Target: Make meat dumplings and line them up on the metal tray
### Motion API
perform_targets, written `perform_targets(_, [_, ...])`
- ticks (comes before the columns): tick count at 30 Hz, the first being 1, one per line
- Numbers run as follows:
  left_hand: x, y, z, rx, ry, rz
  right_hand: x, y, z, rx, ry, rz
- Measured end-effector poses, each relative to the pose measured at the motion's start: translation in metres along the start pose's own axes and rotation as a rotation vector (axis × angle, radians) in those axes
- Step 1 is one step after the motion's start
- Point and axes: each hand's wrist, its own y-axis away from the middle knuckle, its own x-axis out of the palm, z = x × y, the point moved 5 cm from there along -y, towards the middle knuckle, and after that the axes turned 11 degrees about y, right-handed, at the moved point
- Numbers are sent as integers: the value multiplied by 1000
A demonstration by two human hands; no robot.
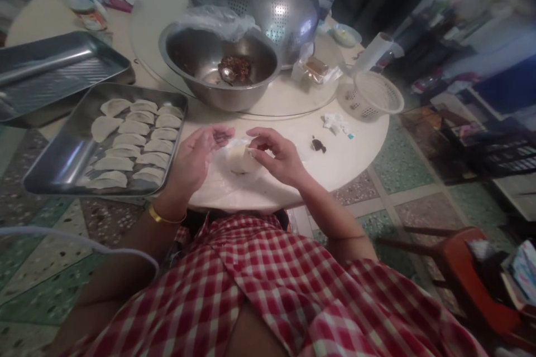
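Observation:
A pale round stack of dumpling wrappers (242, 160) rests on the table near its front edge. Thumb and fingers of my right hand (276, 153) pinch the right side of a wrapper at the top of the stack. To the left, my left hand (200, 153) is held open, fingers stretched toward the stack and holding nothing. Beside that hand lies a metal tray (62, 164) with rows of folded dumplings (129, 141). Behind both hands stands a steel bowl (234, 97) with brown filling (240, 68) and a spoon (227, 74) in it.
A second metal tray (62, 67) sits at the far left. Behind the bowl is a large perforated metal dome (259, 3). At right are a white plastic basket (379, 95), crumpled tissue (336, 122) and a small dark scrap (318, 145). A red chair (469, 273) stands on the floor.

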Motion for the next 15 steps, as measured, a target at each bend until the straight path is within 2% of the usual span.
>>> perform_targets(1, [5, -6, 0, -42, 80, 22, -2, -7, 8, -3, -58, 62])
perform_targets(4, [32, -13, 7, -391, 531, 122, -8, -29, 27, -20, -184, 240])
perform_targets(6, [48, -10, 8, -559, 732, 132, -14, -43, 28, -8, -133, 283])
perform_targets(8, [55, -7, 3, -561, 857, 74, -21, -56, 18, 24, 24, 237])
perform_targets(11, [60, -2, -5, -523, 925, 79, -28, -64, -4, 79, 228, 143])
perform_targets(15, [62, -5, -10, -558, 980, 47, -31, -66, -17, 78, 241, 115])
